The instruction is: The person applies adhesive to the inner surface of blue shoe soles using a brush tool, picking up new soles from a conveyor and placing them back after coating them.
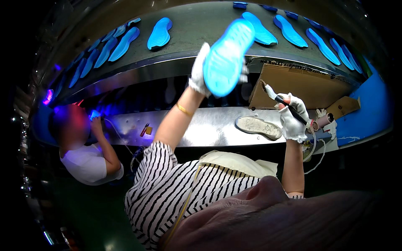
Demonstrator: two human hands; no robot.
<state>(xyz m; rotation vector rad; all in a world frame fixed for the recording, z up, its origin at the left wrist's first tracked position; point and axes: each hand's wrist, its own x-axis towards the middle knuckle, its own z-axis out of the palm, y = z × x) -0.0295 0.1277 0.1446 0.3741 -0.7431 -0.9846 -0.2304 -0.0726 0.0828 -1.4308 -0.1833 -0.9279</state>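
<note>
The person's head (268, 221) is nearest. A blue sole (225, 62), gripped by the left hand (198, 73), is up before the belt (194, 25); brushed or not, I cannot tell, and more soles (289, 31) lie beyond. Its long axis slants away rightward, broader end bodyward. The right hand (294, 120) grips a brush (270, 91).

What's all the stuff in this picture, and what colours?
Held sole: one, blue, in left hand
Brush: one, black handle, in right hand
Other soles: over a dozen, blue, on belt
Belt: one, grey, top
Bench: one, silver, below belt
Pale sole: one, whitish, on bench
Cardboard: two pieces, brown, right
Tube: one, pinkish, right
Small block: one, yellow, on bench
Light: one, purple, far left
Co-worker: one, white top, left
Striped shirt: one, black and white, bottom
Left hand: one, white glove, middle
Right hand: one, white glove, right
</note>
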